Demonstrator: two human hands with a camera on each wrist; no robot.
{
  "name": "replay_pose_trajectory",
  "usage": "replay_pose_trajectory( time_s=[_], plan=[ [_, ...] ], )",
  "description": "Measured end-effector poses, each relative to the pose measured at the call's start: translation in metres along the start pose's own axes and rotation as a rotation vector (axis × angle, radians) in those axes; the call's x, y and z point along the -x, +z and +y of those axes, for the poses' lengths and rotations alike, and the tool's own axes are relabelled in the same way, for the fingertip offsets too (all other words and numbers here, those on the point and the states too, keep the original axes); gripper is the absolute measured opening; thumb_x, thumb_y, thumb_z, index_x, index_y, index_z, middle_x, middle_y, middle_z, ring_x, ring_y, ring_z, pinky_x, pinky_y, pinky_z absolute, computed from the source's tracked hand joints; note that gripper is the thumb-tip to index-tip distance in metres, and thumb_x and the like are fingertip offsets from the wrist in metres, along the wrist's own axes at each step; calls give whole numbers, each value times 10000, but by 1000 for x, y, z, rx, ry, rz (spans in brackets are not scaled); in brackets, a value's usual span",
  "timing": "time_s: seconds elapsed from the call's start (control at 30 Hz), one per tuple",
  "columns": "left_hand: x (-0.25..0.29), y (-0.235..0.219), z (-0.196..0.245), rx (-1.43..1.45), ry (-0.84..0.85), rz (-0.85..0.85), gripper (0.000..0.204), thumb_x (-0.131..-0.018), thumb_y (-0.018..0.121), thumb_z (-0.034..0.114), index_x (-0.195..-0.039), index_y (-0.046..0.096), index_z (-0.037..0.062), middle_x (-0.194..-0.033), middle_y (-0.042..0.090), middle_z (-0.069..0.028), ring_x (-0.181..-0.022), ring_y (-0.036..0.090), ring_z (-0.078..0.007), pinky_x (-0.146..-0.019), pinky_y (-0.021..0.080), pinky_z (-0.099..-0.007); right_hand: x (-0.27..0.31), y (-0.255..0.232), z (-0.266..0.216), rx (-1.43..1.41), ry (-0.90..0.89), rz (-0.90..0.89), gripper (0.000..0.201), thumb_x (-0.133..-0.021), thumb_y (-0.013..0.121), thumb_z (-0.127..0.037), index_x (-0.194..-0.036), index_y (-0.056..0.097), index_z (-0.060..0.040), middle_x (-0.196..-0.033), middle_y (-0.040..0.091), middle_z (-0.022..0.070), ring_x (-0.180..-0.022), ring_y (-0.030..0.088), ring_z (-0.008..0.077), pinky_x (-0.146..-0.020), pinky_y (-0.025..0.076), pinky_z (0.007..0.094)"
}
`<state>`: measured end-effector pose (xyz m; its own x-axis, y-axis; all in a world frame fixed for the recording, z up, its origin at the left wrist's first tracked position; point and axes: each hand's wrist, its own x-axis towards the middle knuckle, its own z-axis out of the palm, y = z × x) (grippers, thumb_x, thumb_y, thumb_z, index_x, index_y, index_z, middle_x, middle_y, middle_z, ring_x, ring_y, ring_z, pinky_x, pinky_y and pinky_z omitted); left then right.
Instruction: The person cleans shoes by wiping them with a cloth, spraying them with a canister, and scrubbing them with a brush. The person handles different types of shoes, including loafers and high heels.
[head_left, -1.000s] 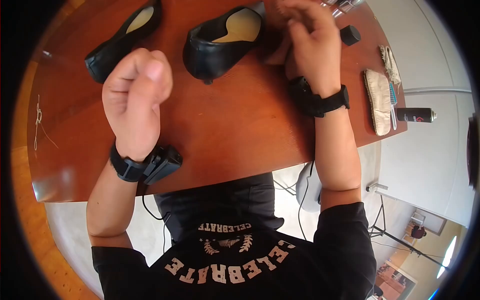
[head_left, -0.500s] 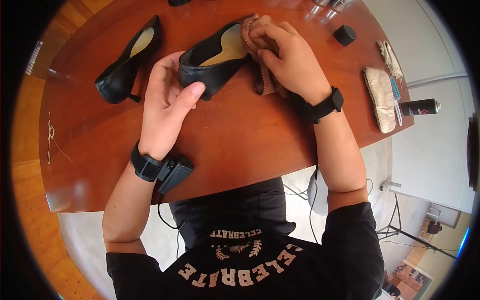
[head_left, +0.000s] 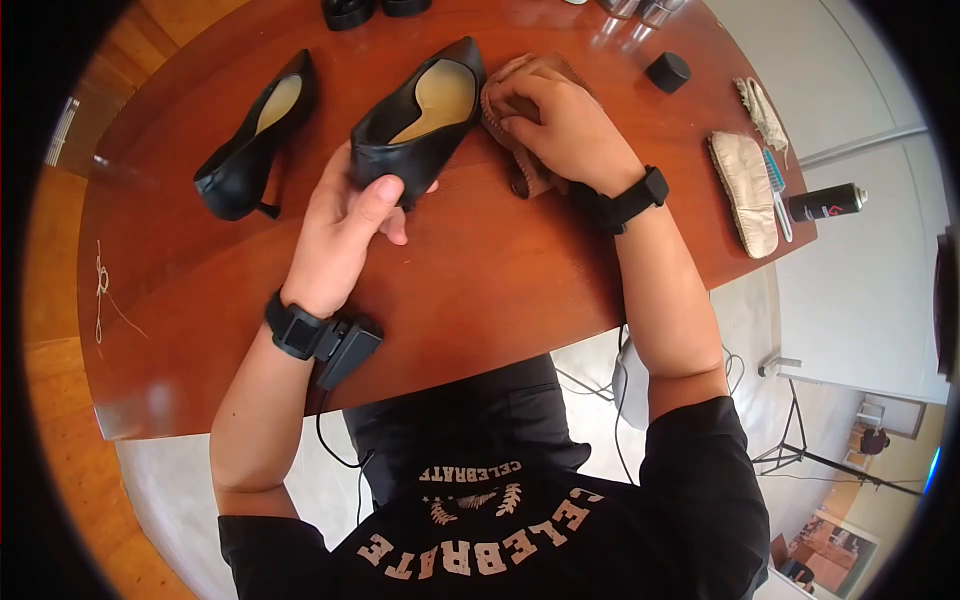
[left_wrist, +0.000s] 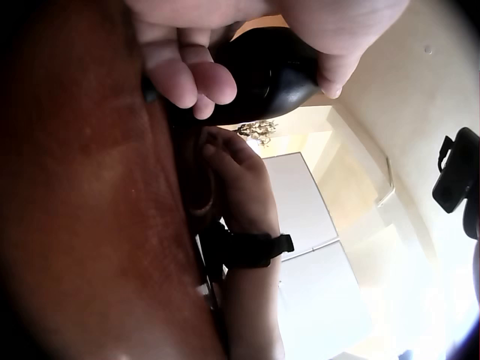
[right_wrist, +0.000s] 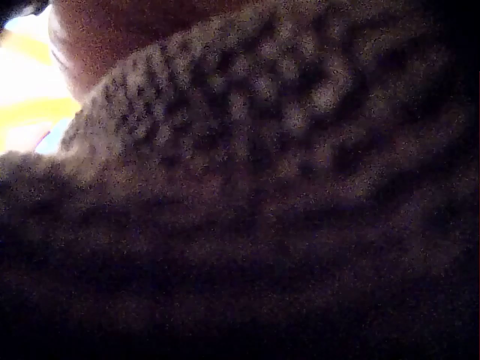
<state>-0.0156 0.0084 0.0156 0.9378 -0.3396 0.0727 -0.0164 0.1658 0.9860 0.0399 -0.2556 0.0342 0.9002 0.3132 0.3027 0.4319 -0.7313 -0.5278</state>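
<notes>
The left hand (head_left: 345, 225) grips the heel end of a black pointed shoe (head_left: 400, 165), thumb on its outer side and fingers beneath. In the left wrist view the shoe (left_wrist: 274, 75) shows dark and glossy between thumb and fingers. Just right of the shoe's toe, the right hand (head_left: 575, 130) holds a bunched brown cloth (head_left: 522, 165) with a stitched edge, its fingers bent over the cloth. A second black heeled shoe (head_left: 245, 170) stands to the left on the table (head_left: 460, 290). Dim textured fabric (right_wrist: 225, 120) fills most of the right wrist view.
At the right edge lie a beige pad (head_left: 745, 195), a blue-bristled brush (head_left: 778, 195), a whitish cloth (head_left: 762, 115) and a black spray can (head_left: 828, 203). A black round item (head_left: 668, 72) stands behind them. Thin string (head_left: 102, 280) lies far left; dark shoes (head_left: 347, 12) stand at the back.
The left hand came from the left, took hold of the black shoe's heel end and tilted it. The right hand moved down onto the brown cloth, now beside the shoe's toe.
</notes>
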Motion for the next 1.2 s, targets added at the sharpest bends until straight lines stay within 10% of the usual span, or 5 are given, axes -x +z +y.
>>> replay_pose_trajectory(
  time_s=[1.2],
  plan=[
    [-8,-7,-4,9,-36,76,610,-968,682,458,-1282,502,-32,-987,682,-107,-746,639,-111,-714,545,-267,-12,9,-10,221,64,-84,274,-838,720,-238,-1063,684,-85,-1027,705,143,-1021,654,334,-860,513,437]
  ],
)
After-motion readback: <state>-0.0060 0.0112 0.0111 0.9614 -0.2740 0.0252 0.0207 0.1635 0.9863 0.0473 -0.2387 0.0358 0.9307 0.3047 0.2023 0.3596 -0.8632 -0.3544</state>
